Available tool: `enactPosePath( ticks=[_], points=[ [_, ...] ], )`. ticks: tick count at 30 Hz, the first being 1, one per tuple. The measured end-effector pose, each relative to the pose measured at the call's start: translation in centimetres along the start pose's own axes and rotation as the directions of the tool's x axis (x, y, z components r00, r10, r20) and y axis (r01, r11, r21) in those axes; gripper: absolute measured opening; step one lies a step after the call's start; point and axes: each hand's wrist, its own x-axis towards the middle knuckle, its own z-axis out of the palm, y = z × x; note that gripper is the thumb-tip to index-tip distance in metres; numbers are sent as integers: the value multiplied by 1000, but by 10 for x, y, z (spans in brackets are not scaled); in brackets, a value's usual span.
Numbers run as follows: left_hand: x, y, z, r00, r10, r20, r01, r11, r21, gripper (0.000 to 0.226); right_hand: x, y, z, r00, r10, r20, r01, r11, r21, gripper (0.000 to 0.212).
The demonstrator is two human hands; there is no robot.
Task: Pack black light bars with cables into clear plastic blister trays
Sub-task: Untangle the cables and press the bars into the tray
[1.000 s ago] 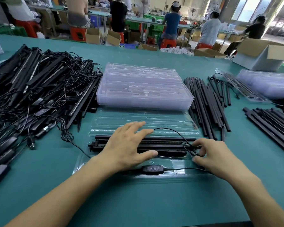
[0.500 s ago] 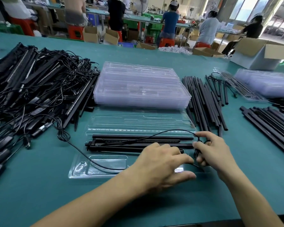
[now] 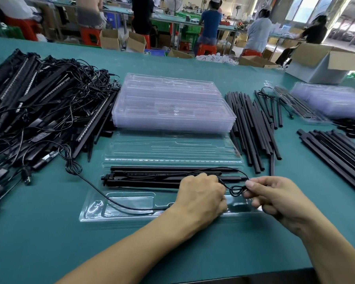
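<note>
The job is at the cable-tidying step. An open blister tray (image 3: 94,210) lies on the green table (image 3: 49,242) in front of the person, and the black light bars (image 3: 143,179) are already laid lengthwise in its far channels. The cable (image 3: 111,199) trails off the tray's left edge, curves back through its near pocket and disappears under the left hand (image 3: 201,197). That hand sits knuckles-up over the tray's right half with its fingers curled down, apparently nipping the cable where it comes out at the fingertips, though the palm hides what else it covers. The right hand (image 3: 279,197), at the tray's right end, pinches a few small loops (image 3: 237,190) of the cable between thumb and forefinger, the other fingers folded in. Next, I'd say, the slack off the tray's left edge wants gathering into those loops, and the bundle pressing into the near pocket without springing open. Beyond the tray sits a stack of empty trays (image 3: 172,107), to its left a tangled heap of bars (image 3: 39,111), and to its right loose black rods (image 3: 254,130).
</note>
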Motion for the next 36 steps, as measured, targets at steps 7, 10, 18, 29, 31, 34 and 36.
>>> enactPosePath(
  ticks=[7,10,18,29,31,34,36],
  points=[
    [-7,-2,2,992,-28,-124,4,982,-188,24,-9,2,4,994,-73,-80,51,967,-251,15],
    [-9,-5,4,992,-34,-124,-2,959,-283,39,-11,4,4,991,-96,-88,62,940,-335,15],
    [-11,-3,-2,997,76,-13,-76,931,-357,34,-13,9,25,988,-143,-61,104,899,-426,20],
    [-12,-6,9,997,33,-64,-52,949,-311,42,-18,8,23,933,-358,-39,185,569,-801,33],
    [-13,-7,11,993,32,-116,-58,972,-227,44,-21,11,24,920,-393,10,254,576,-777,17],
    [-12,-6,10,987,41,-156,-64,988,-144,41,-26,17,23,902,-425,72,316,540,-780,7],
    [-12,-7,9,986,53,-158,-72,991,-117,41,-26,22,17,903,-425,70,306,519,-798,8]
  ],
)
